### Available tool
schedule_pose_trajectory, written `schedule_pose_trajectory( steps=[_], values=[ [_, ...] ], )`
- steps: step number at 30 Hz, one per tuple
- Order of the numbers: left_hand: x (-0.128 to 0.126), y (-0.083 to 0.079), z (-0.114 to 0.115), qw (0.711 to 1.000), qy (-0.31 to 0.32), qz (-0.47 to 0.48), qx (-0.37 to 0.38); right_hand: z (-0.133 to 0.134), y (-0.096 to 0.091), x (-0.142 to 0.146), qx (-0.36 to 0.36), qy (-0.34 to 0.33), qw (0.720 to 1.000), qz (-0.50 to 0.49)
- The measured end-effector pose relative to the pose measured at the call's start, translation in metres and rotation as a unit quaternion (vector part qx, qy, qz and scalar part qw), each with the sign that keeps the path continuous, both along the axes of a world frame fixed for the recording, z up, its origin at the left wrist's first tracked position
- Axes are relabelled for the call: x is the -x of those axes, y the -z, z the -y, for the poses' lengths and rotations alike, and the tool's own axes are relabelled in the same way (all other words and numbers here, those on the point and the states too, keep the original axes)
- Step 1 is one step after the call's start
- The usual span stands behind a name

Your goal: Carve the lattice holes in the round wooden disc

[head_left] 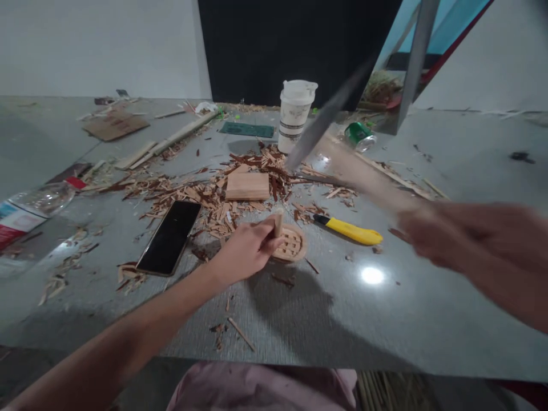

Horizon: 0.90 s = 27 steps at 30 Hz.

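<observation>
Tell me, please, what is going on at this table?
A person's left hand holds a small stick upright on a round slatted disc. The right hand, blurred, holds a long knife raised above the table. Wood chips, a phone, a yellow cutter, a block and a cup sit around.

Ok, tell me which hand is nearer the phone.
Left. The left hand sits just right of the phone, pinching a wooden peg; the blurred right hand, gripping a long blade, is far to the right.
</observation>
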<state>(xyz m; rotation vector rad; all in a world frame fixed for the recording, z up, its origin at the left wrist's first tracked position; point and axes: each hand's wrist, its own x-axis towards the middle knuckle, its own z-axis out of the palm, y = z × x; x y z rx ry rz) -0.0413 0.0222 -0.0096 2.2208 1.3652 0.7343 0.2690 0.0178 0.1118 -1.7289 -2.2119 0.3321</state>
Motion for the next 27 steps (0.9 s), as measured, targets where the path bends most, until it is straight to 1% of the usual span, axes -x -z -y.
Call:
schedule_pose_trajectory(
  steps=[1,2,3,4,5,6,7,8,10,13,15,17,19,23,27],
  values=[
    [0.001,0.0,-0.001,1.0,0.001,-0.002,0.001,-0.002,0.001,0.002,0.039,-0.02,0.999,-0.008],
    [0.001,-0.001,-0.001,1.0,0.001,-0.004,0.003,-0.006,0.002,0.005,0.07,-0.026,0.996,-0.042],
    [0.002,-0.001,-0.002,1.0,0.006,-0.007,0.007,-0.01,0.004,0.009,0.093,-0.009,0.991,-0.097],
    [0.003,-0.002,-0.003,1.0,0.014,-0.011,0.012,-0.014,0.008,0.015,0.099,0.027,0.981,-0.163],
    [0.004,-0.004,-0.004,0.999,0.027,-0.018,0.019,-0.02,0.014,0.022,0.102,0.058,0.971,-0.207],
    [0.005,-0.005,-0.004,0.998,0.044,-0.026,0.027,-0.025,0.021,0.03,0.073,0.083,0.969,-0.219],
    [0.006,-0.007,-0.005,0.997,0.065,-0.032,0.035,-0.03,0.03,0.039,0.068,0.077,0.977,-0.187],
    [0.007,-0.009,-0.005,0.995,0.085,-0.037,0.042,-0.035,0.041,0.047,0.069,0.045,0.985,-0.153],
    [0.008,-0.012,-0.005,0.992,0.112,-0.035,0.044,-0.042,0.066,0.063,0.104,-0.001,0.984,-0.144],
    [0.009,-0.016,-0.004,0.992,0.119,-0.003,0.041,-0.044,0.1,0.076,0.141,-0.06,0.977,-0.148],
    [0.009,-0.018,-0.005,0.991,0.119,0.028,0.048,-0.042,0.114,0.077,0.172,-0.094,0.968,-0.153],
    [0.01,-0.02,-0.007,0.991,0.117,0.048,0.051,-0.04,0.122,0.075,0.185,-0.108,0.966,-0.146],
    [0.011,-0.023,-0.009,0.991,0.113,0.056,0.052,-0.039,0.124,0.073,0.175,-0.111,0.969,-0.134],
    [0.014,-0.028,-0.006,0.99,0.107,0.073,0.063,-0.04,0.123,0.071,0.155,-0.133,0.97,-0.129],
    [0.017,-0.032,0.002,0.992,0.108,0.051,0.048,-0.042,0.12,0.068,0.145,-0.13,0.974,-0.116]
  ],
)
